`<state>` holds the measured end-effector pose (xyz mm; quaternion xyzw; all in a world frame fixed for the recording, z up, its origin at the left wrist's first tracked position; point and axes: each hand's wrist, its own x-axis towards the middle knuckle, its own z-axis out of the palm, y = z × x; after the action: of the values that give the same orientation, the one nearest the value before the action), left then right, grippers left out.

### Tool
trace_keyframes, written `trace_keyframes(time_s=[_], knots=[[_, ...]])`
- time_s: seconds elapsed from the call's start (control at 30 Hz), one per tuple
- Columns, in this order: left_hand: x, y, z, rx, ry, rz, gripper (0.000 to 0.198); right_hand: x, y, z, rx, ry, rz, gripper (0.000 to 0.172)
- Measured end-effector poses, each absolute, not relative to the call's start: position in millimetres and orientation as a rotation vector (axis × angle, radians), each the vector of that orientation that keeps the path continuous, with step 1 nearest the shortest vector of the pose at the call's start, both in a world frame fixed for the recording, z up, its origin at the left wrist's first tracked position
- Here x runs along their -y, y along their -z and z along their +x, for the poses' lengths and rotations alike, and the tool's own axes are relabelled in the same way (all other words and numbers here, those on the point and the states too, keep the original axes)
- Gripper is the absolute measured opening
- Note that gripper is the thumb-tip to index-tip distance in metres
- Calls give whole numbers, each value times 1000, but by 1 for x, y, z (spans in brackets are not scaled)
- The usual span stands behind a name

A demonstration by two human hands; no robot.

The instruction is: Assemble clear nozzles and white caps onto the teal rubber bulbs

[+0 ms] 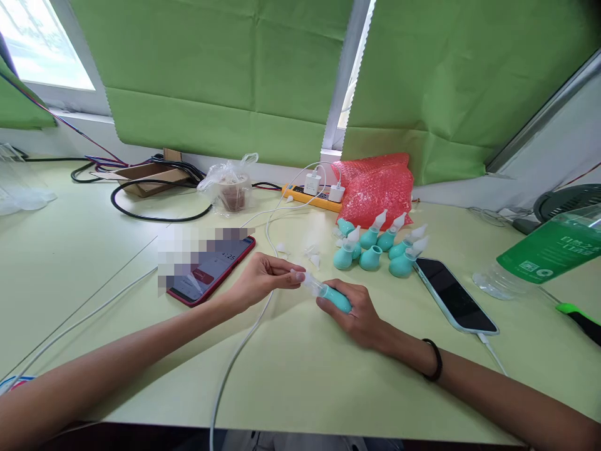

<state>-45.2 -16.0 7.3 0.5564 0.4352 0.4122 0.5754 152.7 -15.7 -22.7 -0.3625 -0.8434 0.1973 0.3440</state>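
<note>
My right hand [355,314] is wrapped around a teal bulb [339,300], thumb on one side and fingers on the other, its neck tilted toward my left hand [263,280]. With my left thumb and fingers I pinch the far end of a clear nozzle [311,285], which meets the bulb's neck between my two hands; how firmly it is seated I cannot tell. Beyond my right hand stand other teal bulbs [402,266], several topped with pale nozzles, and an open-mouthed bulb [370,259] among them. Small pale pieces [315,260] lie just past my left fingertips. A red-edged phone [211,272] rests beyond my left wrist, a white cable [235,357] runs beneath that hand, and a pale-cased phone [456,294] lies to the right of my right hand
</note>
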Motion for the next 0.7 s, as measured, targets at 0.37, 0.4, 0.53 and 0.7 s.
trace_keyframes(time_s=[0.37,0.4,0.53,0.7], knots=[[15,-6,-47,-1012,-891,1296,31,16,26,155,2287,-460,-868,19],[16,-5,-47,-1019,-891,1299,31,17,25,155,2293,-459,-871,19],[18,-4,-44,-1055,-909,1255,30,18,23,155,2307,-478,-891,19],[21,-5,-41,-1051,-955,1213,29,18,22,155,2307,-494,-903,19]])
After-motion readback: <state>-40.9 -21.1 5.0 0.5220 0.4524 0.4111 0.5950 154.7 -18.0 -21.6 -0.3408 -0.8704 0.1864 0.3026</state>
